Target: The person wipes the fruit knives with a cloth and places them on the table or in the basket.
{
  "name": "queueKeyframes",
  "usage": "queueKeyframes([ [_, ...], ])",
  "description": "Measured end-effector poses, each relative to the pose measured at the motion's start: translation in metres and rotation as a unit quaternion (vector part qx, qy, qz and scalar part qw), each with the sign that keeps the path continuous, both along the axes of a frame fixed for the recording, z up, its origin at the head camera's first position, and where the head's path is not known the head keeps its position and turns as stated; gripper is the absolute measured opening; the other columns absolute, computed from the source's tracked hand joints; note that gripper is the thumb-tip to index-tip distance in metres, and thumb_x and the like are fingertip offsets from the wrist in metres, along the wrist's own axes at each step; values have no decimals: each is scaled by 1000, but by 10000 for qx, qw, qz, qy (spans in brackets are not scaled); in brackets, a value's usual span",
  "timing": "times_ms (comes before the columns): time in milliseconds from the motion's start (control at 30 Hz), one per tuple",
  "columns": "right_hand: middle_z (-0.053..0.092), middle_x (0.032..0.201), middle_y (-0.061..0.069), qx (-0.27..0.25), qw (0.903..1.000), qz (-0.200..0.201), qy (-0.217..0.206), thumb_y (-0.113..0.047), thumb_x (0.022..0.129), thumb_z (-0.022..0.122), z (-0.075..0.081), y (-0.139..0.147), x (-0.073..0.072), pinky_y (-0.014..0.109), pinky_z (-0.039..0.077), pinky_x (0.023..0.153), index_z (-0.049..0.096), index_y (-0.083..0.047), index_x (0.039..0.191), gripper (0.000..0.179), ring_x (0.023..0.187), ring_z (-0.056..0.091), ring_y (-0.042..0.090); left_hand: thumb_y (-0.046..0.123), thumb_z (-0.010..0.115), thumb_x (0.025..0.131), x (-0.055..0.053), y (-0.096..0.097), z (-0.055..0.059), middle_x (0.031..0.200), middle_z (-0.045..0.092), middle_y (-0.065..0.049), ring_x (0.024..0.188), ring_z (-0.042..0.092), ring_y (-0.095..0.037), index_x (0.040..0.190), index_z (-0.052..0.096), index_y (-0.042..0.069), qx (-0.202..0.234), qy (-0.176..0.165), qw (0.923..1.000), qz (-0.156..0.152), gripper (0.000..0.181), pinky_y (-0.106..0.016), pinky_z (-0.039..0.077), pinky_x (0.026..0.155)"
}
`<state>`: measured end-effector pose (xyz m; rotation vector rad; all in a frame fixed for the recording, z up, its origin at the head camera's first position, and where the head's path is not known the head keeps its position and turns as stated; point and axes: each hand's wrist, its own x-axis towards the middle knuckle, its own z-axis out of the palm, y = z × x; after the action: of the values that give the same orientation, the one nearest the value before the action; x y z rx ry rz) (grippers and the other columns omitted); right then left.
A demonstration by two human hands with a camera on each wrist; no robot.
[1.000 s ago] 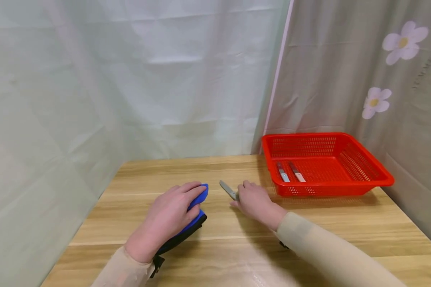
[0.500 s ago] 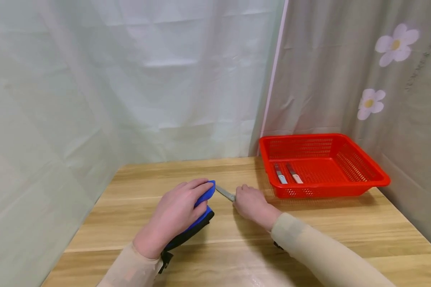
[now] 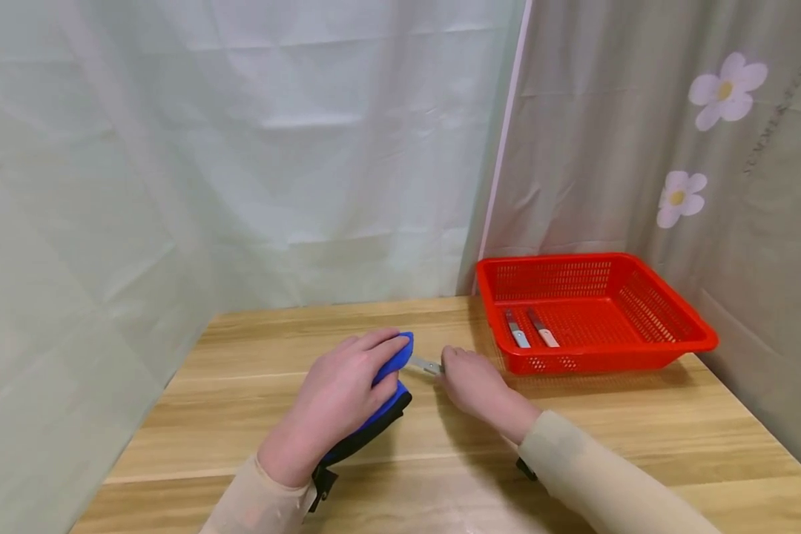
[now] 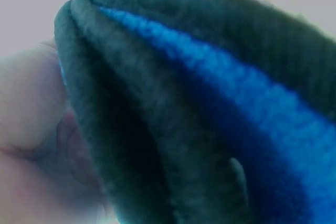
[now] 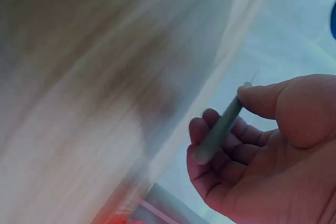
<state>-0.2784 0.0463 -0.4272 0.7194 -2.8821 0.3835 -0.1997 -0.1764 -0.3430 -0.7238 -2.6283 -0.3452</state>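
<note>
In the head view my left hand [image 3: 340, 389] grips a folded blue cloth [image 3: 395, 362] with a black edge, thumb and fingers on either side of a fold. The left wrist view is filled by the cloth's dark borders and a blue strip [image 4: 226, 66]. My right hand [image 3: 474, 382] holds a small knife [image 3: 430, 366] above the table, its blade pointing left. The blade's tip end disappears behind the cloth and left fingers. Seen from the right wrist, the knife's grey-green handle [image 5: 219, 134] lies between thumb and curled fingers.
A red perforated basket [image 3: 614, 360] stands at the table's back right. Inside it lie a knife with a light blue handle [image 3: 521, 338] and one with a pink handle [image 3: 547, 337]. Pale curtains [image 3: 294, 148] hang behind the wooden table [image 3: 260, 430].
My left hand has moved right with the cloth, which now covers the blade's tip end. The knife in my right hand has turned more level. The head view has shifted slightly.
</note>
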Motion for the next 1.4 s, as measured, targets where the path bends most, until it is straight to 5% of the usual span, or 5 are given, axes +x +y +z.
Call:
queueKeyframes([
  [433,58,84,-3,-1200,9921,225,287,-12,98,86,26,14,29,29,48,59,65,-10,103,22,67,51,13,16,81,99,2,-4,3,146,71,-6,125,73,-31,143,76,13,239,419,9988,31,45,-49,66,86],
  [1100,63,80,-6,-1013,9929,282,557,-13,95,89,60,27,46,29,46,60,67,-11,107,25,68,50,14,18,79,100,6,-8,15,151,68,-5,129,71,-32,149,72,15,214,342,9989,223,49,-53,65,89],
  [1400,65,84,-4,-1079,9910,311,729,-12,95,89,65,29,50,28,48,59,69,-9,114,28,69,52,14,16,81,99,6,-1,9,149,69,-9,121,74,-35,145,75,11,-34,599,9982,-90,47,-49,64,93],
])
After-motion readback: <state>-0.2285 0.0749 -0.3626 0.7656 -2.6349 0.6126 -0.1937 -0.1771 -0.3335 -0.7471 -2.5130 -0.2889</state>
